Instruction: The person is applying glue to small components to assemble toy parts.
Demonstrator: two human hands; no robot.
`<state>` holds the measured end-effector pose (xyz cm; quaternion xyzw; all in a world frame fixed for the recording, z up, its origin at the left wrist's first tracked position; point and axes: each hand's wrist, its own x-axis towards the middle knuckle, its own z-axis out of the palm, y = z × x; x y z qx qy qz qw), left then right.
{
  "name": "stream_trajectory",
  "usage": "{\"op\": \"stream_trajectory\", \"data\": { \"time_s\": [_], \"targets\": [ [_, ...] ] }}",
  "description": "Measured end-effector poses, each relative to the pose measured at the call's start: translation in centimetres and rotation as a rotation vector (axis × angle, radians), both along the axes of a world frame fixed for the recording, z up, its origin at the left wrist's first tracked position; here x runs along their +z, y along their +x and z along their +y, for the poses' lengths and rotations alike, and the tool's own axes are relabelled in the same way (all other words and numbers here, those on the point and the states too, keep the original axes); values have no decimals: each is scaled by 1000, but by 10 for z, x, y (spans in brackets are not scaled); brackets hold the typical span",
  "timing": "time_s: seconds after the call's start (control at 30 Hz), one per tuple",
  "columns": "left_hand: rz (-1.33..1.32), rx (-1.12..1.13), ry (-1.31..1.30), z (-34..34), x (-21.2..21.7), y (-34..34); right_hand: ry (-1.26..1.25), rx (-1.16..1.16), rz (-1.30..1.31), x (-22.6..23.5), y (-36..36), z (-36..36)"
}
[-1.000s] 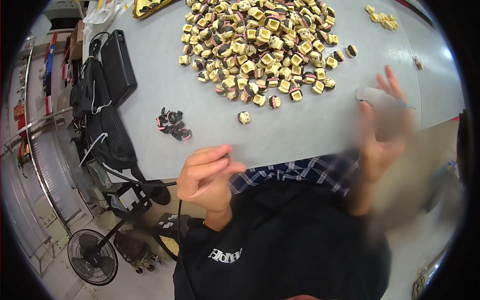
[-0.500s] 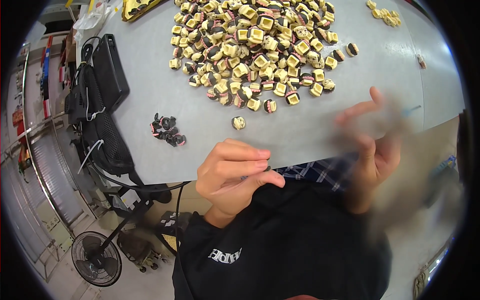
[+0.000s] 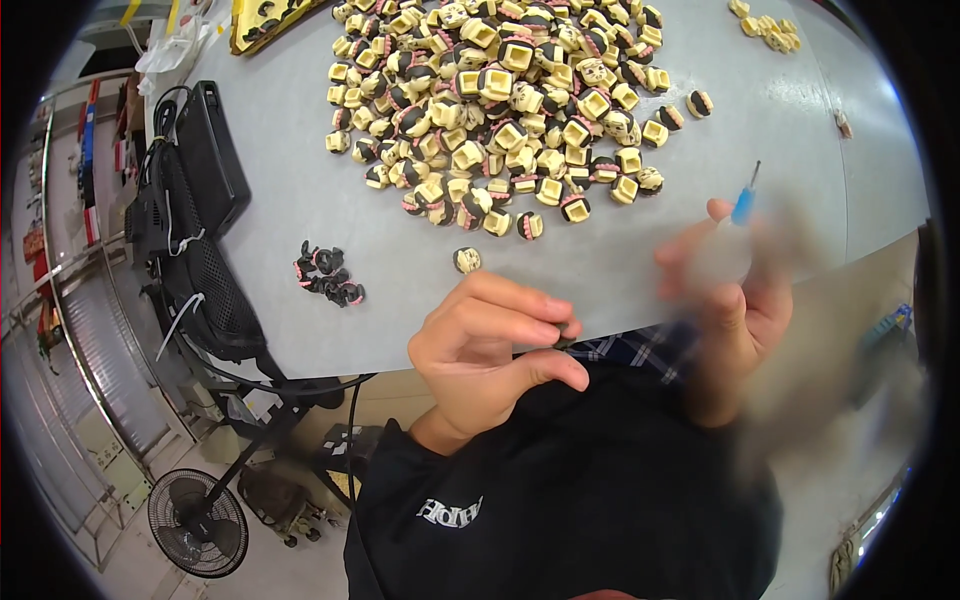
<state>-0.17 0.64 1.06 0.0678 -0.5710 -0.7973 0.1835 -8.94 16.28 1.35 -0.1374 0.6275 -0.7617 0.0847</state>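
Note:
Between the thumb and fingers of my left hand [image 3: 480, 345] is a small dark piece [image 3: 563, 338], mostly hidden by the fingertips. My right hand [image 3: 750, 320] is closed around a whitish bottle [image 3: 722, 258] with a blue neck and a thin needle tip, pointing up and away from me. The bottle's body is blurred. A single cream piece [image 3: 467, 260] lies on the table just beyond my left hand. Farther off spreads a large heap of small cream, black and pink moulded pieces [image 3: 510, 110], many with a square hollow. Left of my hand sit several black and pink curved parts [image 3: 328, 275].
Black electronic boxes with cables [image 3: 205, 160] line the table's left edge. A yellow tray [image 3: 262, 28] holding dark parts is at the far left. Several cream pieces [image 3: 770, 35] lie at the far right. A fan [image 3: 198, 522] stands on the floor at lower left.
The right hand has turned the bottle so its needle points up and away rather than to the right. My left hand has shifted slightly right, still pinching the dark piece.

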Motion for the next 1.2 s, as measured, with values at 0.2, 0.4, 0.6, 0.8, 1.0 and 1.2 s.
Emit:
{"op": "stream_trajectory", "data": {
  "time_s": [0.2, 0.4, 0.6, 0.8, 1.0, 1.2],
  "targets": [
    [-42, 59, 100, 2, 0, 0, -40, -39, -61, 6, -2, -2],
    [85, 127, -86, 5, -8, 1, -74, 9, -27, -6, 1, 8],
    [87, 75, -204, 2, -8, 2, -443, -183, -236, -19, -17, 21],
    [17, 68, -356, 2, -5, 1, -448, -228, -304, -13, -3, 15],
    [58, 58, -487, 3, -6, -4, -438, -80, -286, -5, 1, -3],
    [81, 96, -549, 5, -6, -5, -297, -58, -263, -3, 1, -7]
  ]
}}
